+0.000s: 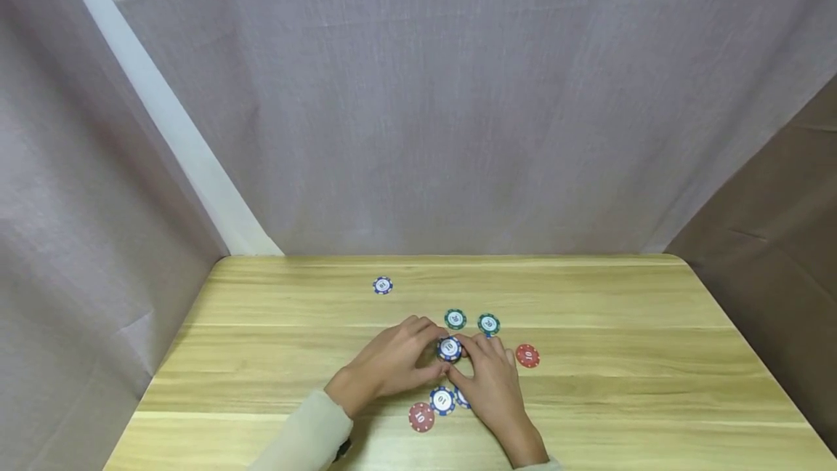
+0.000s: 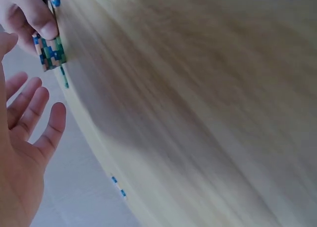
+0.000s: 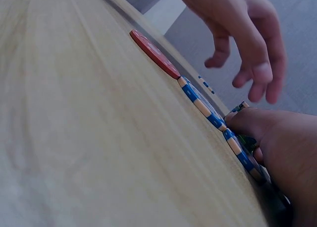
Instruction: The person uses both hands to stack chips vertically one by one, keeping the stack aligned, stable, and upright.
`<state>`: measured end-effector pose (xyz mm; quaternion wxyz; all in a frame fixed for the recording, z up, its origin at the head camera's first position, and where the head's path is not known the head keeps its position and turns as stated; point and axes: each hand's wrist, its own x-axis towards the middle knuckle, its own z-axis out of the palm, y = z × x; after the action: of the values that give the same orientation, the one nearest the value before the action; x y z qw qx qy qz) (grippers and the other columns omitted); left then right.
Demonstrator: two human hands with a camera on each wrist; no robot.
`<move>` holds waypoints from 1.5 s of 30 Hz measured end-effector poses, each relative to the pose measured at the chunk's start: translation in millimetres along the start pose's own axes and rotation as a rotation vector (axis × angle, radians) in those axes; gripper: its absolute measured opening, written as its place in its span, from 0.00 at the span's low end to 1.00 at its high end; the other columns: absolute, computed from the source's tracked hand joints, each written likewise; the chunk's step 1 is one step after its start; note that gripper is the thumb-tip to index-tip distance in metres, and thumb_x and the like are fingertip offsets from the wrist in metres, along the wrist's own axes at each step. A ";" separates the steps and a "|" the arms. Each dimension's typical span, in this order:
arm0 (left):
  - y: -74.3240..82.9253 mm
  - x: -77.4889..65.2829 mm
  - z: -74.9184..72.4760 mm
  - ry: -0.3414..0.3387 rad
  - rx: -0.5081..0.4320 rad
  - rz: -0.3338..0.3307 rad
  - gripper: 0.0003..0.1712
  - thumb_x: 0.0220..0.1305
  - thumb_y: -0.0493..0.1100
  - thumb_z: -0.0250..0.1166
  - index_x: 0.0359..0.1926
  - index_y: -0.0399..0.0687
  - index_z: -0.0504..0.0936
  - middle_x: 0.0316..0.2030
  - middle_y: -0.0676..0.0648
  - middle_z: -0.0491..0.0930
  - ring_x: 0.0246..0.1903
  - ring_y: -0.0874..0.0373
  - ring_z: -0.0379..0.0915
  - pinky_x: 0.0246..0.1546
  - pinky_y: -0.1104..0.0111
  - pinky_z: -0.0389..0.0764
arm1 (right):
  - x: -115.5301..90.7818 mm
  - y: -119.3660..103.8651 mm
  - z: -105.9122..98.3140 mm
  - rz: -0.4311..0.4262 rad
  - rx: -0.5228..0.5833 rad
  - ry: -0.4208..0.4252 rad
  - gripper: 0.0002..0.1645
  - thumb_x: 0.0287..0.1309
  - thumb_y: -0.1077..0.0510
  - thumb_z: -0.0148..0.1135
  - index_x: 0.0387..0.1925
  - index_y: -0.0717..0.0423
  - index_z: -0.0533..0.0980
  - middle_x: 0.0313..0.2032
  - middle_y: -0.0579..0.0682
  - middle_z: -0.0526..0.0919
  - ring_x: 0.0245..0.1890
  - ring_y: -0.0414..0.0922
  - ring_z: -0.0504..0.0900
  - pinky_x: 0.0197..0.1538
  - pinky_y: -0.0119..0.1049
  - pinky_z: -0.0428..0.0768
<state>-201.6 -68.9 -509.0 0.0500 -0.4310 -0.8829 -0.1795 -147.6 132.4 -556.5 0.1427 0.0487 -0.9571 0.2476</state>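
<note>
Holding a stack of chips (image 1: pixel 449 349), your right hand (image 1: pixel 489 378) is pinching its sides with thumb and fingers, near the middle of your wooden table (image 1: pixel 275 355). Your left hand (image 1: pixel 399 356) is curving loosely around the other side, fingers relaxed and grasping nothing; both wrist views are showing it just apart from the stack. Blue, green and tan edges are showing along the stack's side, and a blue chip marked 10 is lying on top.

Nearer you, a red chip (image 1: pixel 421 417), a blue chip (image 1: pixel 442 400) and a second blue chip (image 1: pixel 462 397), partly covered by your right hand, are lying flat in a row. Beyond the stack, two green chips (image 1: pixel 455 319) are lying side by side, slightly apart. Another red chip (image 1: pixel 527 355) is lying right of your right hand, while a lone blue chip (image 1: pixel 382 285) is resting farther off, toward the left.
</note>
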 end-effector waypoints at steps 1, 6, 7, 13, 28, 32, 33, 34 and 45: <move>0.9 -2.7 -1.9 -0.001 0.012 0.003 0.29 0.73 0.60 0.64 0.65 0.49 0.81 0.58 0.49 0.83 0.58 0.56 0.79 0.60 0.63 0.82 | -0.2 0.2 0.2 -0.001 0.000 -0.003 0.31 0.54 0.47 0.81 0.58 0.50 0.84 0.39 0.39 0.79 0.41 0.41 0.70 0.44 0.38 0.64; 5.0 -14.9 -10.0 -0.037 0.072 0.012 0.29 0.72 0.60 0.65 0.63 0.47 0.82 0.56 0.50 0.83 0.56 0.57 0.80 0.60 0.64 0.82 | -0.2 1.3 0.0 0.002 0.004 -0.010 0.29 0.55 0.46 0.80 0.58 0.49 0.84 0.39 0.40 0.80 0.41 0.40 0.70 0.44 0.39 0.64; 5.9 -17.1 -11.6 -0.046 0.080 0.012 0.28 0.71 0.60 0.66 0.63 0.47 0.82 0.56 0.50 0.83 0.55 0.57 0.80 0.60 0.64 0.82 | 0.0 1.6 -0.2 0.004 0.004 -0.009 0.29 0.56 0.46 0.80 0.58 0.49 0.84 0.39 0.40 0.80 0.41 0.40 0.70 0.44 0.39 0.64; 13.1 -30.5 -18.2 -0.084 0.095 0.024 0.26 0.70 0.60 0.67 0.60 0.50 0.84 0.52 0.52 0.83 0.51 0.60 0.80 0.53 0.68 0.84 | 2.1 2.5 0.3 0.008 0.000 -0.013 0.31 0.56 0.45 0.79 0.59 0.50 0.83 0.39 0.40 0.80 0.42 0.40 0.70 0.45 0.39 0.64; 31.5 -59.6 -6.0 -0.135 0.092 -0.008 0.21 0.63 0.62 0.73 0.46 0.54 0.89 0.40 0.59 0.81 0.39 0.69 0.74 0.39 0.76 0.81 | 1.9 3.1 0.4 0.023 0.008 -0.025 0.31 0.58 0.44 0.78 0.60 0.51 0.83 0.40 0.40 0.80 0.43 0.41 0.71 0.45 0.40 0.64; 39.0 -59.5 -4.1 -0.138 0.156 -0.034 0.23 0.59 0.63 0.76 0.47 0.54 0.89 0.41 0.58 0.83 0.39 0.68 0.76 0.38 0.73 0.83 | 1.1 4.4 1.0 0.016 0.005 -0.007 0.31 0.56 0.45 0.79 0.59 0.51 0.83 0.40 0.40 0.80 0.42 0.41 0.70 0.44 0.39 0.63; 40.7 -59.3 -3.9 -0.128 0.168 -0.040 0.22 0.59 0.62 0.76 0.46 0.54 0.89 0.40 0.58 0.83 0.39 0.67 0.76 0.37 0.72 0.83 | 0.9 4.8 1.1 0.015 0.006 -0.002 0.31 0.55 0.45 0.80 0.58 0.51 0.84 0.40 0.40 0.80 0.42 0.41 0.70 0.44 0.39 0.63; 42.1 -59.1 -3.6 -0.115 0.174 -0.045 0.20 0.61 0.61 0.75 0.45 0.55 0.90 0.40 0.58 0.83 0.38 0.67 0.77 0.36 0.72 0.83 | 0.7 5.1 1.3 0.013 0.007 0.002 0.31 0.55 0.45 0.80 0.58 0.51 0.84 0.40 0.40 0.80 0.42 0.41 0.70 0.44 0.39 0.63; 46.2 -58.4 -0.8 -0.044 0.185 -0.049 0.10 0.65 0.55 0.71 0.31 0.58 0.86 0.30 0.61 0.79 0.31 0.68 0.72 0.29 0.73 0.75 | 0.5 4.5 1.7 0.018 0.023 -0.009 0.32 0.54 0.44 0.80 0.57 0.52 0.84 0.40 0.39 0.80 0.42 0.41 0.70 0.45 0.39 0.62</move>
<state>-129.2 -86.5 -509.8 0.0659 -0.4068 -0.9068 -0.0889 -149.2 135.5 -559.9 0.1358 0.0428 -0.9551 0.2598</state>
